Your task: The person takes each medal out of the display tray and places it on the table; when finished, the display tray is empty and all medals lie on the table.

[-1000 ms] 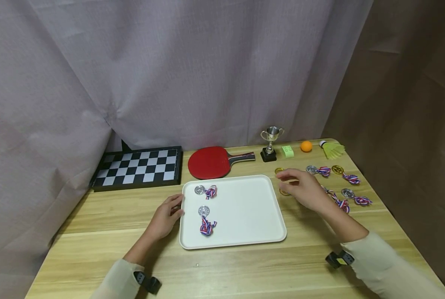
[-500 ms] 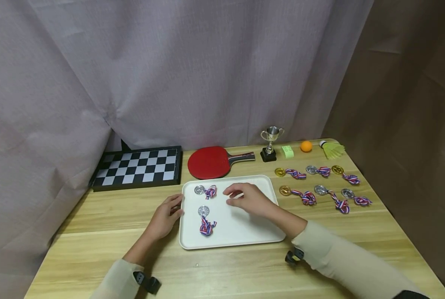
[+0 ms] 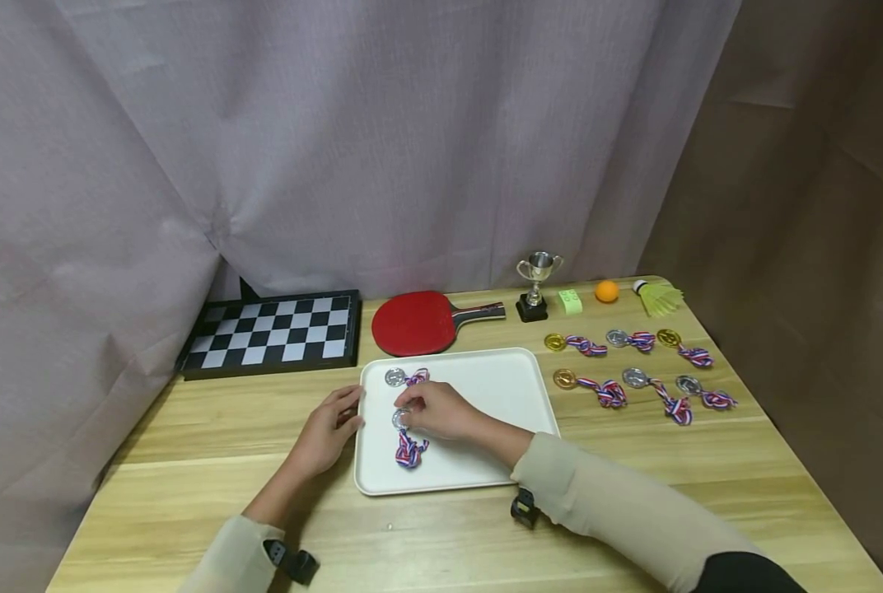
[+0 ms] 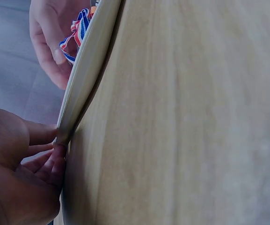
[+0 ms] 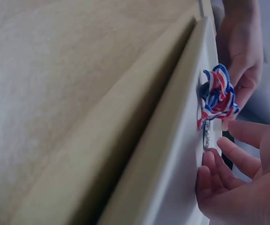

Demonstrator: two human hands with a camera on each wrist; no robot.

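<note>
In the head view, my right hand (image 3: 441, 410) reaches over the white tray (image 3: 486, 461). Its curved fingers are at the silver disc of the lower medal (image 3: 409, 451), partly covering it. The right wrist view shows fingertips (image 5: 209, 161) beside that disc's edge, the fingers spread; whether they touch it is unclear. A knotted red, white and blue ribbon hangs from the medal. The upper silver medal (image 3: 394, 377) lies just beyond, its ribbon partly hidden by my hand. At the tray's left rim, my left hand (image 3: 324, 436) rests relaxed fingertips (image 4: 43, 133) against the edge.
Several gold, silver and bronze-coloured medals lie right of the tray, including a bronze one (image 3: 564, 379). Behind stand a chessboard (image 3: 271, 333), red table tennis bat (image 3: 414, 323), trophy cup (image 3: 536, 288), green block (image 3: 571, 301), orange ball (image 3: 607, 291) and shuttlecock (image 3: 660, 298).
My right hand has swung left from the medals at the tray's right side, across the tray, to the lower silver medal. My left hand has stayed at the rim.
</note>
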